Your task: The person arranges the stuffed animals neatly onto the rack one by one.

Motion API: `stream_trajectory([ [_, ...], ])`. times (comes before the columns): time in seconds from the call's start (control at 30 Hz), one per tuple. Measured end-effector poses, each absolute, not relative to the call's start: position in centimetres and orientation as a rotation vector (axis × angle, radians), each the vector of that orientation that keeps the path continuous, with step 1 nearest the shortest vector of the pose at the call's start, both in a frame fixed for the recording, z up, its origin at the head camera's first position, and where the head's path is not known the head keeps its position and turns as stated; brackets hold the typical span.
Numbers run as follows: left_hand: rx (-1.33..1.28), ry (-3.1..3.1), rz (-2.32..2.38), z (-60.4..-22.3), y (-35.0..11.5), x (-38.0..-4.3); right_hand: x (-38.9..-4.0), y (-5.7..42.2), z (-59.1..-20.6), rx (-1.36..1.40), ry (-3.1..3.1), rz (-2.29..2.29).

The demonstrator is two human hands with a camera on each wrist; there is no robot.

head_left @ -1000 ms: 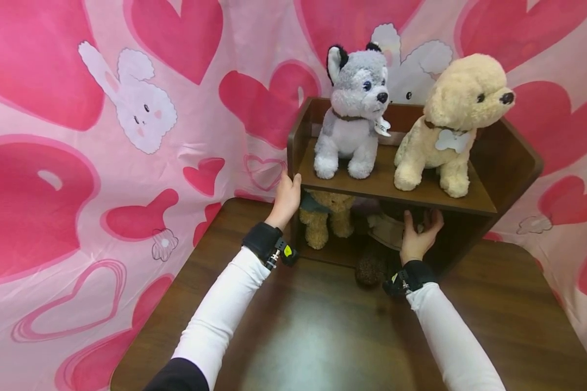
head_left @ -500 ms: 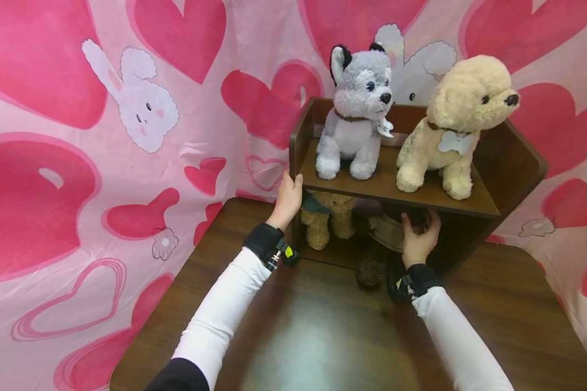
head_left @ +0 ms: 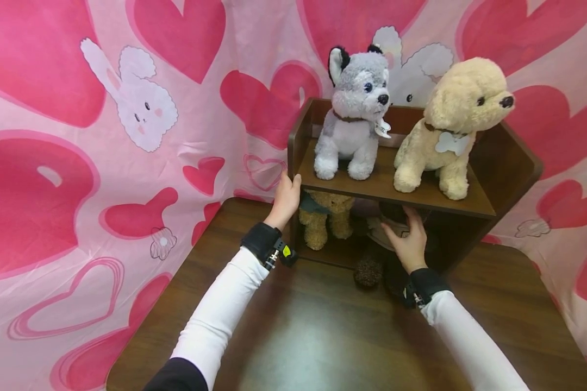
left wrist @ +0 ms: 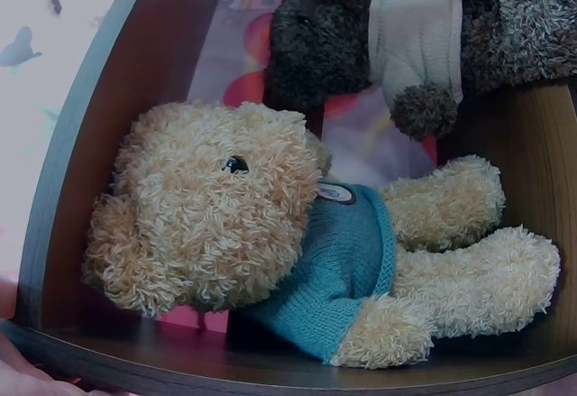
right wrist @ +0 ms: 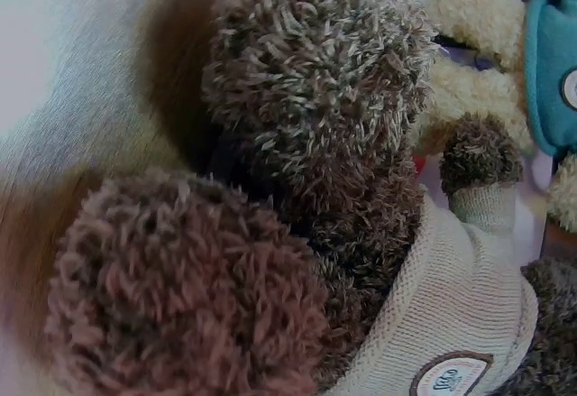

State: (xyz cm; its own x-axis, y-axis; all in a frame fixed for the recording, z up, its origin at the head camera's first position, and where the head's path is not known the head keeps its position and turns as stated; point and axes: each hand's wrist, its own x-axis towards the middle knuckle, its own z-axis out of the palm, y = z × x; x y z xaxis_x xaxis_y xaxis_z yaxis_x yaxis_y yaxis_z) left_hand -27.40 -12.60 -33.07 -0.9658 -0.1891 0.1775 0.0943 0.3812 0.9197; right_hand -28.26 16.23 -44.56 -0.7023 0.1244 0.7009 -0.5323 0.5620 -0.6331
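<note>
In the head view my left hand (head_left: 287,198) holds the left side panel of a dark brown wooden shelf (head_left: 511,168), with the thumb at its front edge. My right hand (head_left: 408,239) reaches into the lower compartment and touches a dark brown teddy bear (head_left: 368,271) in a beige sweater (right wrist: 451,288). The thumb lies across the sweater, and the fingers extend up by the head, partly hidden under the upper board. The bear's feet stick out past the shelf's front. Left of it sits a tan teddy bear (left wrist: 216,207) in a teal sweater (left wrist: 338,252).
A grey husky plush (head_left: 349,119) and a cream dog plush (head_left: 450,130) sit on the upper board. The shelf stands on a dark wooden table (head_left: 293,336). Behind hangs a pink cloth (head_left: 176,32) printed with hearts and rabbits.
My right hand has shifted left over the dark brown bear, its thumb moving onto the sweater and its fingers straightening. The left hand stays on the shelf panel.
</note>
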Motion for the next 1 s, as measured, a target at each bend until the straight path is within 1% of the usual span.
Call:
stream_trajectory([
  [0.37, 0.033, -2.381, -1.674, -32.9, -12.7, -27.3, -26.8, 17.0, -44.8, 0.695, -2.268, 0.842],
  [0.7, 0.033, -2.393, -1.719, -32.8, -13.0, -27.2, -25.1, 17.8, -44.6, 0.832, -2.471, 0.678],
  [1.0, 0.019, -2.415, -1.730, -32.4, -13.3, -26.9, -24.2, 19.6, -45.0, 1.000, -2.447, 0.489],
])
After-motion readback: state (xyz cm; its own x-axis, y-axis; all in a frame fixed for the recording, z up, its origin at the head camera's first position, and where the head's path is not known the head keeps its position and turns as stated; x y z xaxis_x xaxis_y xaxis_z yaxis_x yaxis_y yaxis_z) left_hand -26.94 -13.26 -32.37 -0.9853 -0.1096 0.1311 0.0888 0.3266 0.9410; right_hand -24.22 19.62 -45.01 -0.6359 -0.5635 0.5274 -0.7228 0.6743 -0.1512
